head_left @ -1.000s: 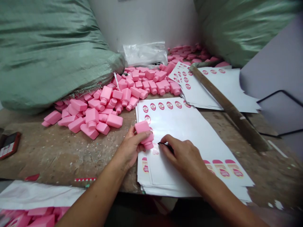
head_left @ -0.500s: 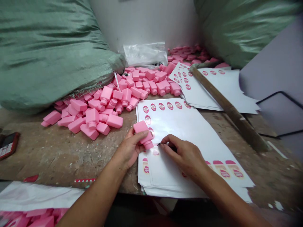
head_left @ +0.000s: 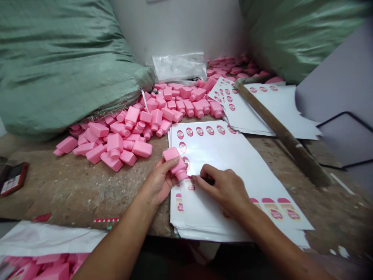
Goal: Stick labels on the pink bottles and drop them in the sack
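The left hand (head_left: 157,183) is gripping a pink plastic bottle (head_left: 174,162) across its flat body, a sound hold on what looks light and stiff, over a stack of label sheets (head_left: 233,165); the right hand (head_left: 221,190) is curling on the top sheet, its hold unclear.

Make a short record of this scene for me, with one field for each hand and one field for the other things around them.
Left hand: holds a pink plastic bottle, neck pointing down
Right hand: rests on a stack of white label sheets
Rest: loose pink bottles, green woven sacks, wooden rod, worn wooden table
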`<control>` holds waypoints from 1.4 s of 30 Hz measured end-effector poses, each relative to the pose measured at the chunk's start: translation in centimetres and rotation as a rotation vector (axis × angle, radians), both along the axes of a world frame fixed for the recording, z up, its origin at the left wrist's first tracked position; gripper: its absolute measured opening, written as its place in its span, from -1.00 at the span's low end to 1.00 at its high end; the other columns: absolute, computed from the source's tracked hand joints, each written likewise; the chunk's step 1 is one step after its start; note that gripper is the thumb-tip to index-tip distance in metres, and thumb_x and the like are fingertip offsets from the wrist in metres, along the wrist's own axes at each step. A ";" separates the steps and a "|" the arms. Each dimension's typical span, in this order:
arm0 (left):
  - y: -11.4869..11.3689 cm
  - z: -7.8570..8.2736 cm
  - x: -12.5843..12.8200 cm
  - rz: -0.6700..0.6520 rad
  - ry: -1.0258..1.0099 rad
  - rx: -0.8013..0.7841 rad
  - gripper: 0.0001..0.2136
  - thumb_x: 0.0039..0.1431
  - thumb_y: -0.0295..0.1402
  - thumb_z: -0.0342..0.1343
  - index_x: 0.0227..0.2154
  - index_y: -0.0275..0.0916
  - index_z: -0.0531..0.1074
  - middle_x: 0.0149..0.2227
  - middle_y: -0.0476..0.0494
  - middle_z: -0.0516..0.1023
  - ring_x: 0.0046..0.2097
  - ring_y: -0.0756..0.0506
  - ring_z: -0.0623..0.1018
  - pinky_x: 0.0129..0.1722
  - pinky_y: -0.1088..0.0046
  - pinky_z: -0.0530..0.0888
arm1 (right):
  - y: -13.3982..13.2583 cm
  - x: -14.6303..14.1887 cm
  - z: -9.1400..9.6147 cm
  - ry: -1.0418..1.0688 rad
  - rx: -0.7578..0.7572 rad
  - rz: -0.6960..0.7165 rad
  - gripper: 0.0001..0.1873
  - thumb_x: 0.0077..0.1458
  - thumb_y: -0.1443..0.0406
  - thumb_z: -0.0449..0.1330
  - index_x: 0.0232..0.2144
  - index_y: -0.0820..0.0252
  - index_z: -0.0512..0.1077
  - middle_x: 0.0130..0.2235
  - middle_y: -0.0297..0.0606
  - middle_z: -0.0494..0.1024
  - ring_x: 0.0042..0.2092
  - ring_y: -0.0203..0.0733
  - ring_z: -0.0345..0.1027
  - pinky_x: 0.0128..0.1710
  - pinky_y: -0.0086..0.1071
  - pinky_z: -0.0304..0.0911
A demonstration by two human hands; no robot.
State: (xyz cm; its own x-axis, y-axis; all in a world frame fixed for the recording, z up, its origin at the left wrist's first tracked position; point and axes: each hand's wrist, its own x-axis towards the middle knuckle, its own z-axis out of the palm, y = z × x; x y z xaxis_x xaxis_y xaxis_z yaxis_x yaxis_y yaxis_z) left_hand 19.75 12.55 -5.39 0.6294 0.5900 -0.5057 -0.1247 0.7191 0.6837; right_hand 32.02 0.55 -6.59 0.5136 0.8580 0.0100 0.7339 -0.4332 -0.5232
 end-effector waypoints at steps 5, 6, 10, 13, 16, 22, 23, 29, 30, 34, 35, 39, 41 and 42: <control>-0.6 0.4 0.0 0.006 0.031 0.057 -0.70 0.06 -0.48 0.14 -0.10 -0.37 0.35 -0.20 -0.32 0.56 -0.27 -0.08 0.57 -0.38 0.48 0.47 | -1.8 0.4 1.5 0.696 0.124 -0.111 -0.57 -0.01 -0.07 0.18 -0.57 0.11 0.21 -0.66 -0.50 0.18 -0.65 -0.37 0.01 -0.63 -0.44 -0.05; -0.8 0.5 0.0 0.004 0.036 0.079 -0.67 0.03 -0.49 0.16 -0.10 -0.35 0.34 -0.21 -0.29 0.56 -0.29 -0.08 0.56 -0.38 0.48 0.47 | -2.1 0.4 1.8 0.770 0.129 -0.132 -0.55 -0.03 -0.09 0.19 -0.57 0.10 0.20 -0.67 -0.52 0.15 -0.67 -0.39 -0.05 -0.67 -0.45 -0.10; -2.1 1.0 -0.2 -0.016 0.050 0.170 -0.63 -0.07 -0.52 0.23 -0.14 -0.28 0.34 -0.28 -0.15 0.55 -0.34 -0.01 0.52 -0.41 0.54 0.41 | -2.8 0.4 2.8 0.908 0.215 -0.093 -0.54 -0.07 -0.07 0.26 -0.58 0.12 0.22 -0.66 -0.53 0.08 -0.64 -0.42 -0.12 -0.65 -0.46 -0.18; -3.0 1.2 -0.5 -0.048 0.058 0.217 -0.66 -0.06 -0.49 0.25 -0.17 -0.26 0.35 -0.30 -0.10 0.53 -0.34 0.00 0.51 -0.38 0.54 0.39 | -3.0 0.3 3.1 0.943 0.277 -0.069 -0.54 -0.08 -0.05 0.28 -0.59 0.14 0.23 -0.64 -0.52 0.06 -0.59 -0.41 -0.14 -0.61 -0.46 -0.17; -4.0 1.5 -0.9 -0.096 0.001 0.166 -0.68 0.06 -0.27 0.23 -0.14 -0.24 0.36 -0.24 -0.13 0.53 -0.30 -0.03 0.52 -0.37 0.51 0.41 | -3.2 0.3 3.0 0.931 0.285 -0.077 -0.53 -0.08 -0.05 0.28 -0.60 0.15 0.23 -0.64 -0.51 0.07 -0.58 -0.41 -0.12 -0.61 -0.47 -0.16; -6.0 2.3 -1.2 -0.170 -0.090 -0.036 -0.51 0.17 0.05 0.02 -0.07 -0.29 0.38 -0.14 -0.27 0.54 -0.18 -0.15 0.56 -0.27 0.36 0.50 | -3.4 0.0 2.2 0.985 0.215 -0.092 -0.54 -0.12 -0.06 0.30 -0.57 0.13 0.24 -0.65 -0.52 0.13 -0.66 -0.42 -0.05 -0.73 -0.50 -0.11; -6.2 2.3 -1.3 -0.180 -0.093 -0.037 -0.49 0.17 0.07 -0.01 -0.06 -0.29 0.38 -0.14 -0.27 0.54 -0.17 -0.16 0.56 -0.27 0.35 0.50 | -3.4 -0.1 2.1 0.993 0.204 -0.089 -0.54 -0.12 -0.06 0.30 -0.56 0.13 0.24 -0.66 -0.53 0.13 -0.67 -0.42 -0.05 -0.75 -0.50 -0.11; -6.7 2.2 -1.4 -0.217 -0.096 0.005 -0.42 0.14 0.15 -0.06 -0.09 -0.30 0.42 -0.19 -0.30 0.54 -0.16 -0.19 0.55 -0.28 0.34 0.51 | -3.4 -0.2 2.1 0.956 0.218 -0.079 -0.55 -0.09 -0.05 0.28 -0.56 0.14 0.23 -0.64 -0.52 0.19 -0.67 -0.44 -0.04 -0.76 -0.53 -0.09; -6.7 2.2 -1.4 -0.220 -0.095 0.009 -0.42 0.14 0.15 -0.06 -0.10 -0.31 0.42 -0.20 -0.30 0.54 -0.16 -0.19 0.55 -0.28 0.33 0.51 | -3.4 -0.2 2.1 0.945 0.218 -0.079 -0.55 -0.08 -0.05 0.27 -0.56 0.14 0.23 -0.63 -0.51 0.20 -0.66 -0.43 -0.03 -0.75 -0.52 -0.08; -6.8 2.1 -1.5 -0.218 -0.099 0.022 -0.47 0.15 0.10 0.00 -0.09 -0.28 0.39 -0.19 -0.28 0.52 -0.17 -0.17 0.54 -0.27 0.34 0.50 | -3.5 -0.1 2.2 0.898 0.214 -0.086 -0.55 -0.06 -0.06 0.24 -0.57 0.14 0.22 -0.62 -0.49 0.24 -0.65 -0.42 0.00 -0.72 -0.50 -0.07; -6.9 2.1 -1.6 -0.219 -0.093 0.034 -0.52 0.15 0.05 0.06 -0.08 -0.26 0.38 -0.18 -0.25 0.51 -0.17 -0.15 0.54 -0.27 0.36 0.50 | -3.6 -0.2 2.2 0.876 0.221 -0.085 -0.55 -0.05 -0.06 0.23 -0.57 0.14 0.22 -0.62 -0.48 0.24 -0.64 -0.41 0.00 -0.71 -0.50 -0.07; -7.3 2.2 -1.9 -0.264 -0.051 0.107 -0.63 0.05 -0.30 0.26 -0.08 -0.21 0.34 -0.16 -0.15 0.47 -0.16 -0.10 0.53 -0.26 0.43 0.47 | -3.9 -0.6 2.5 0.699 0.275 -0.060 -0.59 0.03 -0.04 0.18 -0.58 0.12 0.24 -0.61 -0.44 0.29 -0.60 -0.35 0.09 -0.61 -0.43 0.04; -7.4 2.3 -2.0 -0.274 -0.054 0.104 -0.62 0.04 -0.36 0.25 -0.07 -0.20 0.32 -0.13 -0.14 0.45 -0.16 -0.11 0.54 -0.27 0.42 0.48 | -4.2 -0.7 2.6 0.500 0.294 -0.069 -0.63 0.06 -0.01 0.15 -0.56 0.10 0.28 -0.60 -0.40 0.34 -0.55 -0.28 0.17 -0.53 -0.38 0.09; -7.4 2.3 -2.1 -0.279 -0.058 0.086 -0.60 0.05 -0.36 0.25 -0.05 -0.19 0.29 -0.13 -0.16 0.45 -0.18 -0.11 0.55 -0.28 0.40 0.48 | -4.3 -0.7 2.6 0.377 0.308 -0.095 -0.65 0.06 0.00 0.14 -0.55 0.10 0.31 -0.59 -0.37 0.37 -0.52 -0.24 0.20 -0.50 -0.35 0.10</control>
